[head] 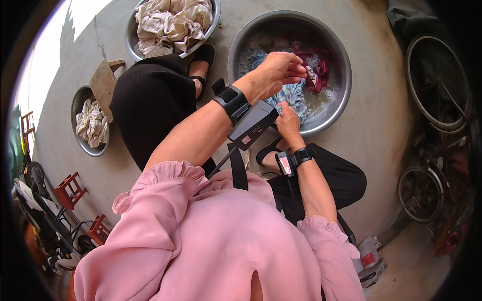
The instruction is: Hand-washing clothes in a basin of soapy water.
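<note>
My left hand (286, 71) is above a large metal basin (345, 75), its fingers loosely curled and slightly apart, with nothing visible in them. Below it, my right hand (289, 119) grips the near end of a wet blue-and-white patterned cloth (293, 96) at the basin's near side. A dark red cloth (323, 69) lies in the sudsy water just beyond my left fingertips, with a white patterned patch (311, 75) on or against it. Part of the blue cloth is hidden under my left hand and wrist. Both wrists wear black straps with small devices.
A second basin (130, 41) of pale cloths stands at the upper left, a smaller basin (75, 139) of pale cloth further left. A wooden board or stool (102, 84) is beside my left knee. Bicycles (420, 195) stand right; small red stools (70, 191) lower left.
</note>
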`<state>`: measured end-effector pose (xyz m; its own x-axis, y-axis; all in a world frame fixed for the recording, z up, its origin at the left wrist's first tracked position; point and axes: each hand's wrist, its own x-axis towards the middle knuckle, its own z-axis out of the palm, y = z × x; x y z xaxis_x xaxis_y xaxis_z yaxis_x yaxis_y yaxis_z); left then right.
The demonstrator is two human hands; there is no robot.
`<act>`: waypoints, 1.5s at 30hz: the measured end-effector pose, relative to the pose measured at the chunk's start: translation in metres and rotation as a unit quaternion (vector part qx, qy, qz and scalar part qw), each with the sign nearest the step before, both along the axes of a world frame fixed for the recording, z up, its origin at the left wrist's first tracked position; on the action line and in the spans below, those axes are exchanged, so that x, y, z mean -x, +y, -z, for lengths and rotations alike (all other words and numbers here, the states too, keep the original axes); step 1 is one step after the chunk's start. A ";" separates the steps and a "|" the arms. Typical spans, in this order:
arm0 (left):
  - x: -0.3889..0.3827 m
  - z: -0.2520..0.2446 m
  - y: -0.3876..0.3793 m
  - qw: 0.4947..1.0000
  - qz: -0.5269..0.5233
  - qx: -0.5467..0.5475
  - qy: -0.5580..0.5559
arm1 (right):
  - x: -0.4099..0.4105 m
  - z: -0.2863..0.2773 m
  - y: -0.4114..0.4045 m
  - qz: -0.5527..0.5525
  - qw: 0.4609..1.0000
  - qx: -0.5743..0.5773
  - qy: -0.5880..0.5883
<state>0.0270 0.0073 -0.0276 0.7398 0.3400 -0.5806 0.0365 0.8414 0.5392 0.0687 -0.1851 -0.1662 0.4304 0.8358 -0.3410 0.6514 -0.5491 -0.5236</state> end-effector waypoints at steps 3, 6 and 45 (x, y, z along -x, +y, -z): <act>0.038 0.083 -0.002 0.961 -0.127 0.141 0.200 | 0.005 0.019 0.025 -0.015 0.999 0.044 -0.015; 0.034 0.105 -0.012 0.957 -0.108 0.142 0.228 | -0.015 0.037 0.037 -0.003 0.993 0.099 -0.064; -0.011 0.109 -0.030 0.807 0.299 -0.457 0.226 | -0.076 -0.041 -0.010 0.249 0.944 -0.084 0.200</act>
<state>0.0383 -0.0227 -0.1366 0.7134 0.4398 -0.5455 0.6546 -0.1403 0.7429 0.1446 -0.1947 -0.1256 0.6488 0.6205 -0.4404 0.0654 -0.6221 -0.7802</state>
